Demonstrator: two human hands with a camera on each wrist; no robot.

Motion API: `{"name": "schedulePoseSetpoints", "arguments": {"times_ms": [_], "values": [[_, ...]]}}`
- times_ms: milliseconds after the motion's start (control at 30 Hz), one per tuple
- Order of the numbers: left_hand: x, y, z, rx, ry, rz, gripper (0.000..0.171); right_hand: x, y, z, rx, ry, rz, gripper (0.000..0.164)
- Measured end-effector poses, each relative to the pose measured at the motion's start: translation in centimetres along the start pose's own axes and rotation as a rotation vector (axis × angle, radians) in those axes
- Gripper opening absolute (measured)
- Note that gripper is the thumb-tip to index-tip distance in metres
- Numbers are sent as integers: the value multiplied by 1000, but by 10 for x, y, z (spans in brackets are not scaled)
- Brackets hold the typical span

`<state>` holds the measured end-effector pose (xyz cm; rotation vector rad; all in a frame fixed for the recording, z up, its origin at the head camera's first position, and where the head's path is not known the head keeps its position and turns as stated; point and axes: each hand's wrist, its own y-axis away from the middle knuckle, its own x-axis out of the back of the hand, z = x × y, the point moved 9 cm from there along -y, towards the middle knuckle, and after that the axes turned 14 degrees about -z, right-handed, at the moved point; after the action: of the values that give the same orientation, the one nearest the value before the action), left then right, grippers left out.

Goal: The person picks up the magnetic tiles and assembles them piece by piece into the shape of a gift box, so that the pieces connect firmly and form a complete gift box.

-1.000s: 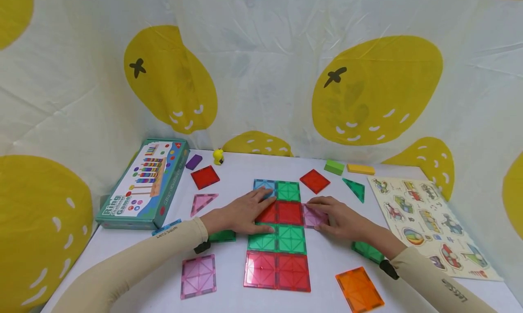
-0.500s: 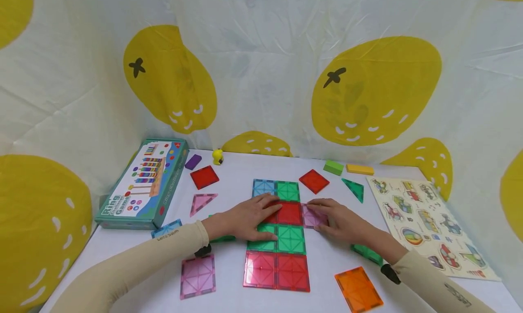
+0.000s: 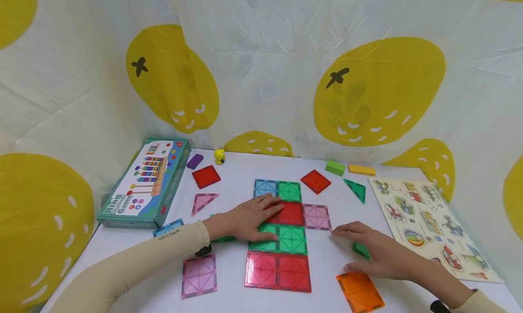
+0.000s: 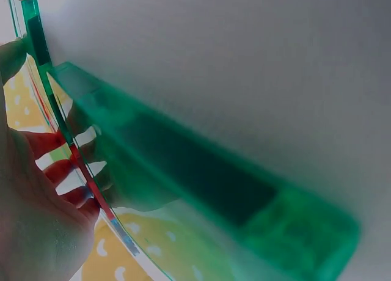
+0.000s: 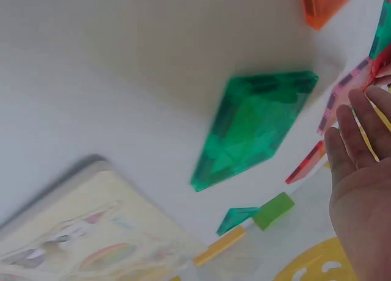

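My left hand lies with straight fingers across the left column of a flat block of translucent magnetic tiles, over a red tile and a green tile. In the left wrist view the left hand shows beside a large, close green tile. A pink-purple square tile sits against the right side of a red tile. My right hand is spread over the table, holding nothing, its thumb near an orange square tile. Under it a green tile is partly hidden in the head view.
Loose tiles lie around: a purple square, a pink triangle, red squares and a green triangle. A boxed ring game stands at left, a picture puzzle board at right. Small blocks and a yellow figure line the back.
My right hand has let go of the pink-purple tile and moved right and nearer, toward the orange tile. My left hand has slid off the blue tile, slightly nearer, and since stayed put.
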<state>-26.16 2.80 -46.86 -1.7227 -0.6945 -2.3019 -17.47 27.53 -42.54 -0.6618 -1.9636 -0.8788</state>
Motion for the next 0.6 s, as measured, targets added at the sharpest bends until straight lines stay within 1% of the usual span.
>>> {"name": "schedulePoseSetpoints", "arguments": {"times_ms": [133,300,433,600], "values": [[0,1,-1,6,-5,0,93,-14,14,-4,-5,-19,-64,64],[-1,2,-1,4,9,6,92,-29,22,-4,-24,-95,-154,57],[-1,1,-1,-3,12,14,91,-34,25,-7,2,-128,-168,55],[-2,0,-1,0,7,9,91,-39,26,-10,40,-151,-157,49]]}}
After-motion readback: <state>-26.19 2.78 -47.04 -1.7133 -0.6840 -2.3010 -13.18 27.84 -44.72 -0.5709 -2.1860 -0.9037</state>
